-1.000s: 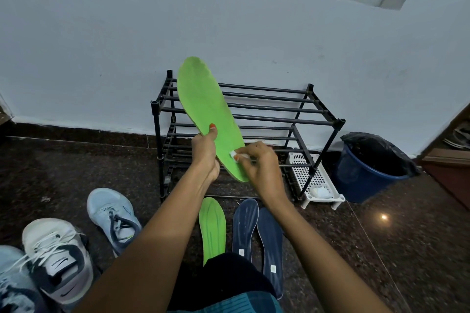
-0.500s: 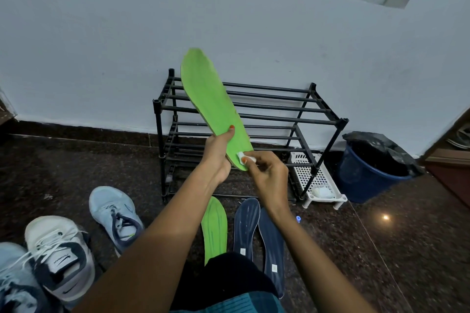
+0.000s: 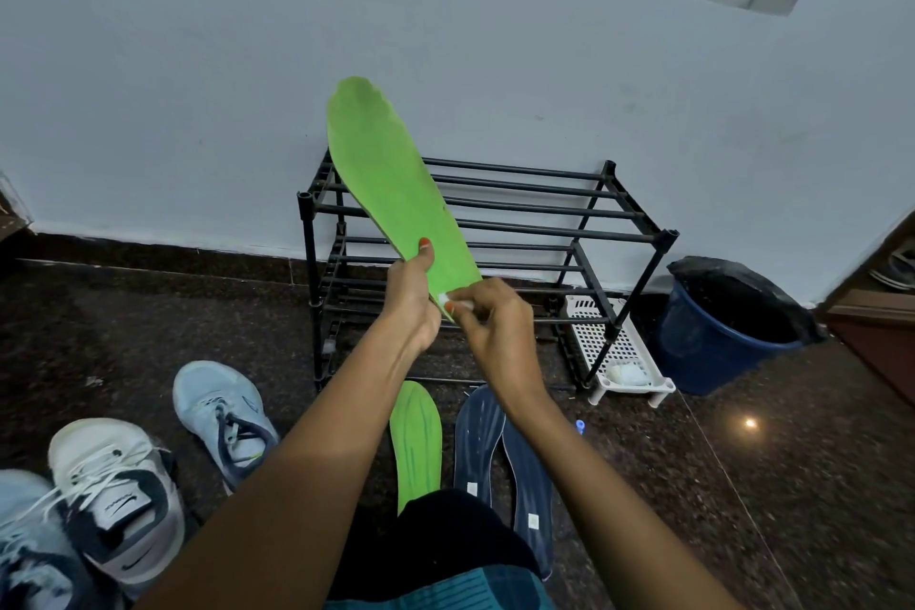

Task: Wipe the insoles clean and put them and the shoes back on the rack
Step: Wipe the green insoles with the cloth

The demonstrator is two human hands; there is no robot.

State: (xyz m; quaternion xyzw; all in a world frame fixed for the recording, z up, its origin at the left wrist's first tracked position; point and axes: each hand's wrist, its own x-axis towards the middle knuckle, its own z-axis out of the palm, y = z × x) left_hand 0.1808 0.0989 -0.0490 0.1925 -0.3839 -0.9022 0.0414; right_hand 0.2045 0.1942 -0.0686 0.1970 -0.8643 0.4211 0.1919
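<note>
Green and thin, the insole being cleaned stands tilted in the left hand, which grips it near the heel with the thumb laid on its face. The toe end rises well above and beyond that hand, across the top bars of the rack. Just beside it, the right hand has its fingers curled and pinches a small white wipe against the heel end of the same insole. The step in hand looks like the wiping, with nothing yet returned to the rack. The next move probably calls for drawing the wipe up the face toward the toe while the left hand steadies the insole, which is likely to bend, and for shifting the thumb off the part to be wiped. There are four insoles. One is held, and below the hands on the floor lie a second green insole and two dark blue insoles. Three shoes show below and to the left of the left forearm: a pale blue shoe, a white and navy shoe and a third shoe cut off by the frame. A fourth cannot be seen. There is one rack beyond the hands. To the right of the right hand there is one white slotted tray and one blue bucket with a black liner.
</note>
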